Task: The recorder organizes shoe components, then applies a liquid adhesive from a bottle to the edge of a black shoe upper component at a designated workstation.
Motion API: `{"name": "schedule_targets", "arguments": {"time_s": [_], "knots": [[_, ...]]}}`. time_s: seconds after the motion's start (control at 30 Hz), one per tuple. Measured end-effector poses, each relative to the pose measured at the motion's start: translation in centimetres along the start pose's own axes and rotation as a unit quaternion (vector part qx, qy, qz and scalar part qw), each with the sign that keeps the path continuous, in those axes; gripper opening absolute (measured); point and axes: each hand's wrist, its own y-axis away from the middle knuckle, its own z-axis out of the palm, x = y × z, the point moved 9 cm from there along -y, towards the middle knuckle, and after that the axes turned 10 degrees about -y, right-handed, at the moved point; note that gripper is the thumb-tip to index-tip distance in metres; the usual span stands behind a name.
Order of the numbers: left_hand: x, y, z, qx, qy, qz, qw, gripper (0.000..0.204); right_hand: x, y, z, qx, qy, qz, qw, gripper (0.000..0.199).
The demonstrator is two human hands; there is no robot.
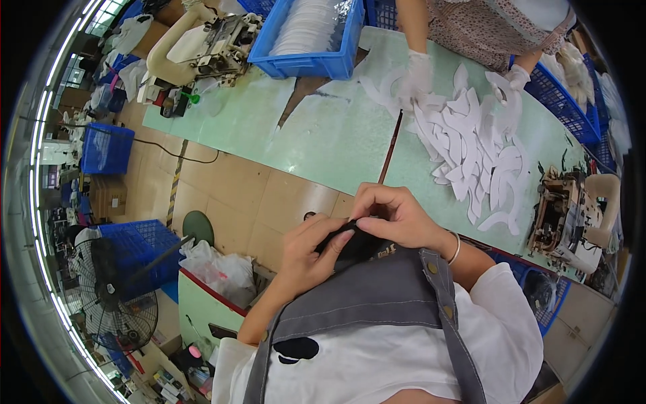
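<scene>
Close in front of my apron, both hands meet over a small black piece that looks like cloth [356,245]. My left hand [311,250] is closed on its left side, thumb and fingers pinching the edge. Opposite it, my right hand [396,217] pinches the top edge, fingers curled and thumb pressed toward the left fingertips. The piece's lower part hangs against the grey apron [356,306], and its exact kind cannot be made out. Beyond my hands stands a pale green table [303,151].
Across the table, a co-worker's gloved hands [417,77] touch a heap of white curved pieces [464,138]. A blue crate [309,66] holds stacked white pieces. Sewing machines stand at the left [225,50] and right [562,215]. A black fan [114,289] is at lower left.
</scene>
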Motion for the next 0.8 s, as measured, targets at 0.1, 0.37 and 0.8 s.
{"name": "schedule_targets", "arguments": {"time_s": [0.1, 0.37, 0.8], "knots": [[0.1, -0.4, -0.2, 0.001, 0.022, 0.036, 0.999, 0.013, 0.8, -0.2, -0.1, 0.020, -0.009, 0.011, 1.000, 0.008], [-0.7, -0.6, -1.7, 0.007, 0.037, 0.049, 0.998, 0.011, 0.6, -1.6, 1.0, 0.027, -0.012, -0.003, 1.000, 0.006], [-1.0, -0.6, -1.9, -0.004, 0.037, 0.028, 0.999, 0.010, 1.3, -2.4, 1.0, 0.046, -0.018, 0.005, 0.999, 0.005]]}}
